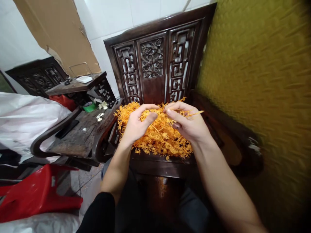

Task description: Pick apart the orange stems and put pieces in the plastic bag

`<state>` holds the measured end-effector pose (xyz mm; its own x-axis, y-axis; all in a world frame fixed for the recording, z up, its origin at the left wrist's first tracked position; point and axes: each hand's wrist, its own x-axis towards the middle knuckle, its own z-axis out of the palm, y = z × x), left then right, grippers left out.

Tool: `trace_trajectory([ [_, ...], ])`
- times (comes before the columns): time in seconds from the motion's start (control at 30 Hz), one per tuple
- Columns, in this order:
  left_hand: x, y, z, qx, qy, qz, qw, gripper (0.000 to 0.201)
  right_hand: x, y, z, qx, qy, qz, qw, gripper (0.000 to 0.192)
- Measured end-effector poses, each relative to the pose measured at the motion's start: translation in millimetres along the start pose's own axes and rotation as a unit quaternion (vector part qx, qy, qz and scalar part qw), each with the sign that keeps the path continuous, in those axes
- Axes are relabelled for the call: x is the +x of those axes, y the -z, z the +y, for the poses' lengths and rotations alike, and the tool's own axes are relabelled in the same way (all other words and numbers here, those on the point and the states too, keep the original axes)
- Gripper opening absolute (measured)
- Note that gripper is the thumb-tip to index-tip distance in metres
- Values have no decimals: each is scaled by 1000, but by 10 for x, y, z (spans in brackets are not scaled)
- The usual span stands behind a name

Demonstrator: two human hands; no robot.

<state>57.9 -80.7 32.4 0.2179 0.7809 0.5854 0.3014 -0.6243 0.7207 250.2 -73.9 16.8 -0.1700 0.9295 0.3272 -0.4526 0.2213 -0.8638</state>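
Both hands work above a heap of orange plastic sprigs (157, 136) on a dark carved wooden chair (157, 64); left hand (136, 124) and right hand (188, 124) each pinch sprig pieces.

Black sleeve (100, 212), bare forearms

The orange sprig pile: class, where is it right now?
In the head view, centre: the orange sprig pile lies on the carved chair's seat, under the left hand and right hand.
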Motion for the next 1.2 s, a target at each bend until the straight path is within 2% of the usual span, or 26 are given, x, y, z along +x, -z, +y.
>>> trace_trajectory([
  [0.1,-12,9,17,34,-17,7,999,38,-31,-47,39,-62,-2,9,998,30],
  [0.23,-28,-33,24,51,-44,49,997,27,-63,-109,73,-129,-6,-11,992,34],
  [0.4,-16,-15,-50,76,-78,121,987,26,-114,-144,76,-123,22,-46,991,31],
  [0.47,32,110,-144,95,-69,213,970,29,-150,-132,35,-107,15,-69,992,29],
  [0.53,95,282,-257,77,-42,328,940,34,-175,-108,-33,-91,-5,-78,993,28],
  [0.57,121,359,-304,42,-21,348,936,36,-176,-95,-70,-82,-8,-64,995,28],
  [0.63,138,440,-348,-40,19,305,951,38,-149,-75,-130,-57,6,-8,998,29],
  [0.73,64,345,-250,-113,46,178,977,36,-67,-79,-145,-25,16,51,998,33],
  [0.8,-10,214,-113,-117,50,114,985,31,-28,-106,-111,-17,11,58,998,34],
  [0.87,-70,109,23,-85,42,76,993,25,-22,-142,-70,-21,8,56,998,33],
  [1.0,-120,25,172,45,-55,44,996,17,-46,-200,-6,-31,18,54,998,33],
  [1.1,-130,-19,156,116,-149,1,982,33,-39,-228,62,-27,37,89,995,35],
  [1.17,-132,-55,107,144,-195,-22,970,47,-23,-236,122,-35,45,115,992,36],
  [1.2,-129,-68,81,153,-209,-25,965,47,-15,-234,150,-44,55,124,990,35],
])
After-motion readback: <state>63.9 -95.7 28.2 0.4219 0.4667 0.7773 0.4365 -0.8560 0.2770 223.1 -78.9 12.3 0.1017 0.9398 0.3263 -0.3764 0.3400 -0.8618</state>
